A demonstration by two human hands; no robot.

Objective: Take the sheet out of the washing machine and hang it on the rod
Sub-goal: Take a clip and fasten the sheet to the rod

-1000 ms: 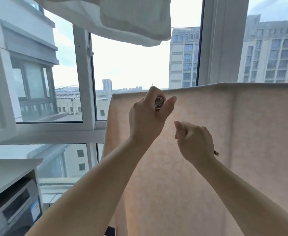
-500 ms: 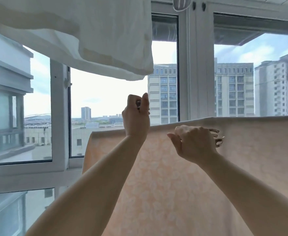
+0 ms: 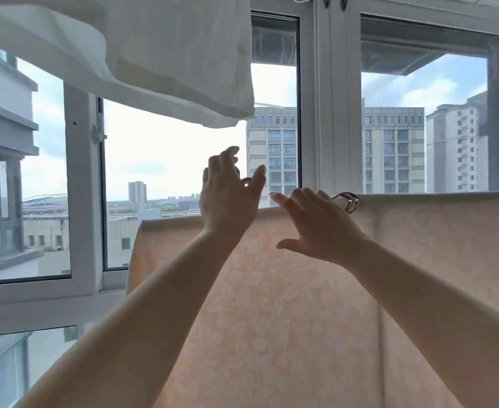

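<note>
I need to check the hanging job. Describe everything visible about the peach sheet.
The peach sheet is thin, light-coloured cloth with a faint pale floral print, backlit by the window. It hangs draped over a horizontal line, its top fold level and fairly smooth, with a vertical crease toward the right. A metal clip sits on its top edge beside the right hand, whose fingers reach that edge. The left hand is raised above the fold, with something shiny behind it.

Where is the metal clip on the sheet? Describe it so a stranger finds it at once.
Start at the peach sheet hanging across the window. Follow its top edge to the right hand; the clip sits just past the fingertips, astride that edge. It is the only shiny silver ring on the matte, flower-patterned cloth.
</note>
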